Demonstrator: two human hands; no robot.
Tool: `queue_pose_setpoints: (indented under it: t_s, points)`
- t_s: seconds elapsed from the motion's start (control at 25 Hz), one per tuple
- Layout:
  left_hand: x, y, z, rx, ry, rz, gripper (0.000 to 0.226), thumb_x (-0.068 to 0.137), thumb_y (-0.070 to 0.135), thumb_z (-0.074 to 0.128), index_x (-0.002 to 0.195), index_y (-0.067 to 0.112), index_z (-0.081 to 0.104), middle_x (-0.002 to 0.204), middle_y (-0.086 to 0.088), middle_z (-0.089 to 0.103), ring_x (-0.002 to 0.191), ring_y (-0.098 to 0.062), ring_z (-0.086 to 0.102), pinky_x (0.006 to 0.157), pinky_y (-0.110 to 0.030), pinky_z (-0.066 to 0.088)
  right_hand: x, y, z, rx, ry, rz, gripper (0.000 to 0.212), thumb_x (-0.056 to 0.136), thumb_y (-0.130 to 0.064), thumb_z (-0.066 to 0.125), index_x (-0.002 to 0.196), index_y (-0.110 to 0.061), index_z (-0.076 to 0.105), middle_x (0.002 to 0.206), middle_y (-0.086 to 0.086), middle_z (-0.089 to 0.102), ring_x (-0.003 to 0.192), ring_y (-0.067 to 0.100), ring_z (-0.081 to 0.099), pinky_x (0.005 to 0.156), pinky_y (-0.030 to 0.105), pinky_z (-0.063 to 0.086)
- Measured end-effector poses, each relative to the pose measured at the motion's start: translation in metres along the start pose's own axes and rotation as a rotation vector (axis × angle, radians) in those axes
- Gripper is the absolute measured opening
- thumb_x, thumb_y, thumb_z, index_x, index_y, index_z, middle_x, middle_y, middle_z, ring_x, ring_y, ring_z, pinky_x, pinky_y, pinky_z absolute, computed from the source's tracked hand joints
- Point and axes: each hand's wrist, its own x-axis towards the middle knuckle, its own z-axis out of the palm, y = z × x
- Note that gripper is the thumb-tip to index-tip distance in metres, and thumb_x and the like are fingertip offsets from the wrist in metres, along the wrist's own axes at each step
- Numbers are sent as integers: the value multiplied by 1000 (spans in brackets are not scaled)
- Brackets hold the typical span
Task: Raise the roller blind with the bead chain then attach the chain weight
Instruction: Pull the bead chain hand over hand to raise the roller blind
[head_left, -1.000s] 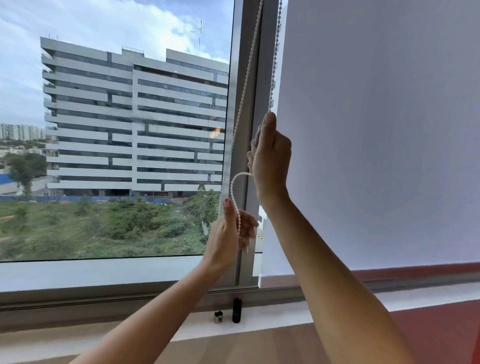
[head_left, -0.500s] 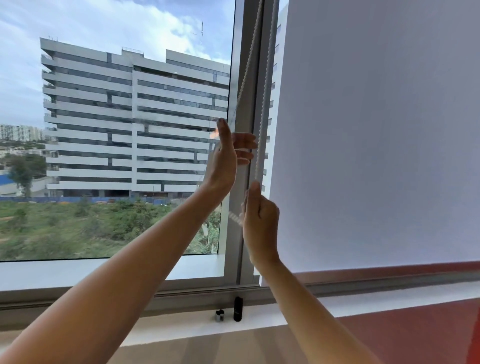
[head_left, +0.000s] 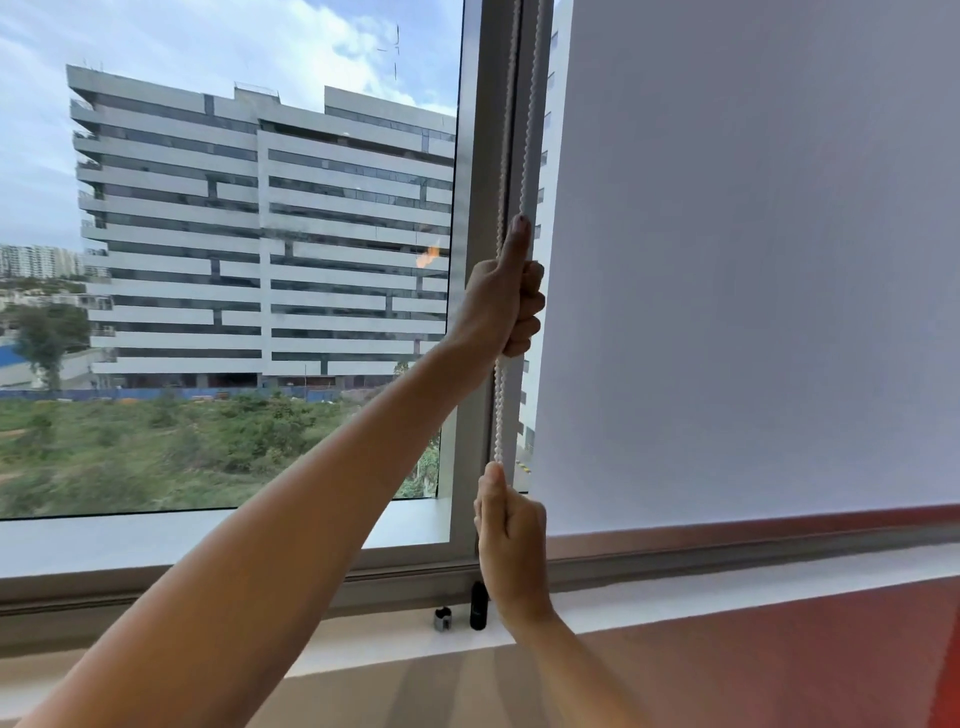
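A white roller blind (head_left: 753, 270) covers the right window pane, its bottom edge a little above the sill. The white bead chain (head_left: 500, 410) hangs in two strands along the grey window post. My left hand (head_left: 501, 301) is closed around the chain high up, thumb pointing up the post. My right hand (head_left: 511, 540) grips the same chain lower down, near the sill. A black cylindrical chain weight (head_left: 478, 605) stands upright on the sill just left of my right wrist, with a small grey clip piece (head_left: 442, 619) beside it.
The grey window post (head_left: 478, 156) separates the bare left pane, showing a large building and greenery, from the blind. A white sill (head_left: 727, 592) runs along the bottom. Reddish surface lies at the lower right.
My left hand has closed on the chain high up. My right hand has pulled down from mid height to near the sill. One second ago the hands were the other way round.
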Motion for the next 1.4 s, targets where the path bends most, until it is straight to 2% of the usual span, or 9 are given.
queue_pose_setpoints:
  t_s: [0.16, 0.28, 0.36, 0.56, 0.64, 0.88, 1.08, 1.2, 1.4]
  points:
    - [-2, -5, 9, 35, 99, 129, 51, 98, 50, 30, 55, 21, 27, 43, 7, 24, 34, -7, 19, 37, -16, 15, 3, 5, -6, 91, -63, 94, 51, 94, -53, 33, 49, -27, 34, 44, -9, 28, 42, 11, 25, 45, 26, 22]
    - [-4, -7, 11, 51, 125, 195, 51, 99, 47, 29, 55, 21, 27, 46, 4, 23, 34, -8, 19, 38, -17, 14, 20, 3, -16, 265, -119, 199, 49, 90, -58, 30, 62, -26, 54, 54, -3, 49, 51, 16, 43, 48, 25, 35]
    - [-7, -13, 13, 78, 135, 218, 53, 100, 45, 29, 52, 21, 28, 46, 3, 23, 35, -8, 19, 38, -18, 15, 42, -4, -23, 304, -72, 187, 47, 93, -53, 27, 74, -24, 59, 68, 7, 60, 63, 22, 55, 59, 30, 45]
    - [-25, -61, 14, 171, 143, 204, 66, 101, 41, 27, 53, 0, 47, 43, -12, 44, 40, -24, 43, 49, -25, 34, 108, -43, -40, 453, -74, 155, 44, 102, -35, 31, 75, -19, 61, 64, -8, 65, 65, 6, 63, 62, 22, 48]
    - [-33, -77, 12, 164, 162, 186, 62, 101, 40, 28, 51, 7, 45, 37, 6, 40, 33, -9, 36, 39, -16, 31, 128, -65, -45, 542, -122, 177, 45, 102, -34, 33, 74, -17, 63, 63, -4, 66, 66, 12, 63, 66, 27, 49]
    - [-65, -107, 10, 178, 156, 135, 56, 101, 38, 28, 46, 25, 23, 45, 8, 19, 39, -10, 15, 42, -23, 12, 167, -127, -50, 819, -352, 322, 44, 101, -38, 32, 80, -8, 57, 68, 8, 58, 58, 18, 56, 59, 29, 47]
    - [-66, -104, 8, 227, 144, 156, 55, 101, 38, 27, 48, 24, 23, 48, 3, 18, 44, -13, 14, 47, -29, 10, 190, -160, -48, 820, -448, 342, 52, 100, -46, 28, 61, -14, 40, 55, -1, 27, 51, 12, 17, 50, 25, 17]
    - [-67, -105, 7, 206, 136, 148, 55, 100, 42, 27, 47, 26, 23, 47, 6, 17, 43, -12, 12, 44, -24, 11, 185, -157, -37, 757, -417, 202, 50, 102, -43, 26, 58, -20, 22, 40, -9, 23, 36, 6, 15, 36, 19, 13]
    - [-69, -102, 10, 159, 126, 126, 56, 100, 42, 27, 47, 27, 21, 45, 11, 16, 40, -10, 12, 39, -20, 14, 172, -151, -32, 783, -275, 35, 48, 103, -37, 26, 58, -20, 25, 37, -10, 22, 32, 3, 13, 36, 17, 11]
